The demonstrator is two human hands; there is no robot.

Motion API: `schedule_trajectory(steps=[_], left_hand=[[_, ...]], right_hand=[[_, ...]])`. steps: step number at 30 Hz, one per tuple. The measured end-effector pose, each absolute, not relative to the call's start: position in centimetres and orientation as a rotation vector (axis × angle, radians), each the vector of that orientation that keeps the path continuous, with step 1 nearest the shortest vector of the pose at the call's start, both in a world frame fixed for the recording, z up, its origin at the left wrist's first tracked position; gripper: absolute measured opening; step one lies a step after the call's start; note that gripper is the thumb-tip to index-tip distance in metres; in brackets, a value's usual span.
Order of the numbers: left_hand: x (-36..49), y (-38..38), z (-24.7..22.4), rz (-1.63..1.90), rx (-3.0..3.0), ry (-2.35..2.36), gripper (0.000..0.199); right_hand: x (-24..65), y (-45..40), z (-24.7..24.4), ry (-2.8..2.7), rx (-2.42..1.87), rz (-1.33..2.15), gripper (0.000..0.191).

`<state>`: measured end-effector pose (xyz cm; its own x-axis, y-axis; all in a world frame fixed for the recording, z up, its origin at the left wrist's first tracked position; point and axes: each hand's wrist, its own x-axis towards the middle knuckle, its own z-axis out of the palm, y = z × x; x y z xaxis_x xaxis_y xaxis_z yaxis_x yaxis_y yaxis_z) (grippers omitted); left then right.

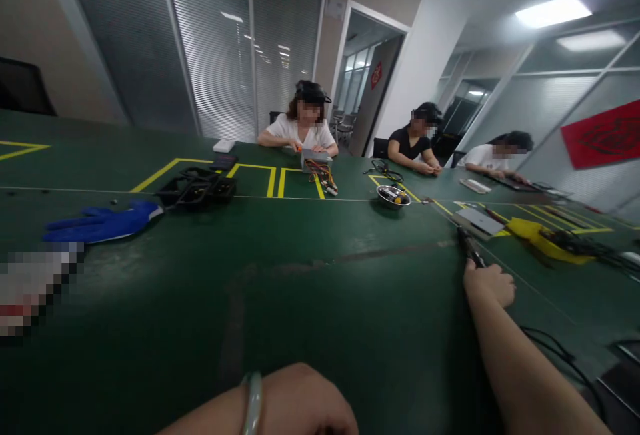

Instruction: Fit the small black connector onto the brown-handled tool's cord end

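Observation:
My right hand [490, 284] stretches out over the right side of the green table [350, 328], its fingers wrapped round a dark, slim hand tool [469, 246] whose exact kind I cannot make out. The tool's far end points toward a flat grey metal plate [479, 222]. At the bottom edge, close to me, is my left hand [305, 398], with a pale green bangle [253, 403] on the wrist. Its fingers curl downward, mostly cut off by the frame, so anything in them is hidden.
A blue glove [105, 220] and black plastic parts [197, 186] lie to the left. Ahead is a steel bowl [394, 203] of small parts. Yellow material [543, 238] with black cables lies right. Across the table, a person [305, 122] handles a metal box [316, 157] with wires; two others sit further right.

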<state>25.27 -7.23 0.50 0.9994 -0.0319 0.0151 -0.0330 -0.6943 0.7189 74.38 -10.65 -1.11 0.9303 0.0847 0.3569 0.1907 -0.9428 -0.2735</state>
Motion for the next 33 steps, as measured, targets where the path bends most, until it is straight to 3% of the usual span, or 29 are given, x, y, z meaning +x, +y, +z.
schedule_trajectory(steps=[10,21,33], left_hand=[[24.9,-8.0,0.7,-0.010,2.309,0.035,0.026],[24.3,-8.2,1.2,-0.001,2.320,0.037,0.028],[24.2,-8.1,2.0,-0.057,2.242,0.081,0.028]], right_hand=[[60.8,-7.8,-0.1,-0.993,-2.555,-0.413,0.048],[40.8,-3.5,-0.4,-1.996,-1.732,-0.101,0.053],[41.2,-3.4,0.1,-2.284,-1.367,0.084,0.062]])
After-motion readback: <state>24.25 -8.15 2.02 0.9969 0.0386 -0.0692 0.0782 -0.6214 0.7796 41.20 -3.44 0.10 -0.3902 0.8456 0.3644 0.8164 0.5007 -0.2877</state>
